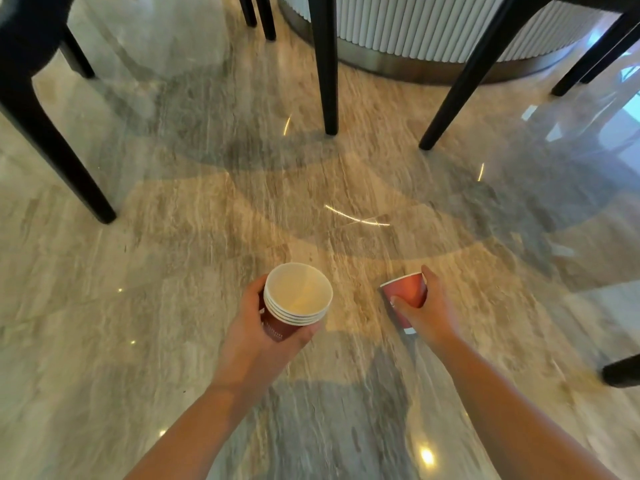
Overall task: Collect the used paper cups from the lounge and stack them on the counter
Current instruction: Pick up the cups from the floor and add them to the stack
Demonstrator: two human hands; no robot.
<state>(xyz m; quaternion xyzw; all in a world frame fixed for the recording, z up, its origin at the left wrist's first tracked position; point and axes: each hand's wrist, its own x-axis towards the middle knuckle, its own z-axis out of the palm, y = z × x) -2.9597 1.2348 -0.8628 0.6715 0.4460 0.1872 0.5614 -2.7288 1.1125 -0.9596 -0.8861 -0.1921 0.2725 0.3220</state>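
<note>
Both hands are held out over a polished marble floor (207, 237), and a wide stretch of this floor lies between them and the furniture farther ahead. At the left stands a dark chair (52, 140) whose near leg reaches the floor well apart from the hands. Straight ahead, two black chair legs (329, 81) come down near the edge of a round fluted base (433, 26) with a metal band at its foot. At the right edge, another dark furniture foot (621, 372) rests on the floor, near the right forearm. The left hand (256, 327) grips the stack of paper cups (294, 303), with the fingers curled round its red wall from below and from the side. About four white rims show one inside the other, the mouth faces up, and the white inside of the top cup shows down to its bottom. There is small pale print on the red wall of the stack, but it is too blurred to read. The right hand (427, 311) holds a single red cup (405, 292), apart from the stack, with thumb and fingers round its wall. This cup is tilted, its white rim at the lower end toward the person, so its inside cannot be seen. All cups are in the hands, above the floor.
</note>
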